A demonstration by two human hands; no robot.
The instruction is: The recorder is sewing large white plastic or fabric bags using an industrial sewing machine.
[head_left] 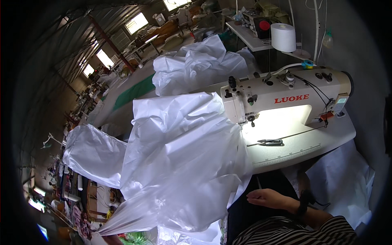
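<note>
A large shiny white sheet [179, 151], creased and thin, lies over the left part of the sewing table and hangs over its front. It reaches the needle area of a white sewing machine [286, 94], whose lamp is lit. At the lower left, the sheet draws into a tight gathered corner at my left hand [113, 240], which is mostly cut off by the picture's edge. My right hand [267, 199] hovers over my dark-clad lap, just below the table's front edge, fingers loosely extended with nothing visible in them. Small thread snips [270, 142] rest on the machine bed.
Behind the table is a heap of white sheeting [196, 65]. A white thread cone [283, 37] stands above the machine. More white sheeting [341, 183] hangs at the right, beside the wall. Cluttered work tables fill the far left.
</note>
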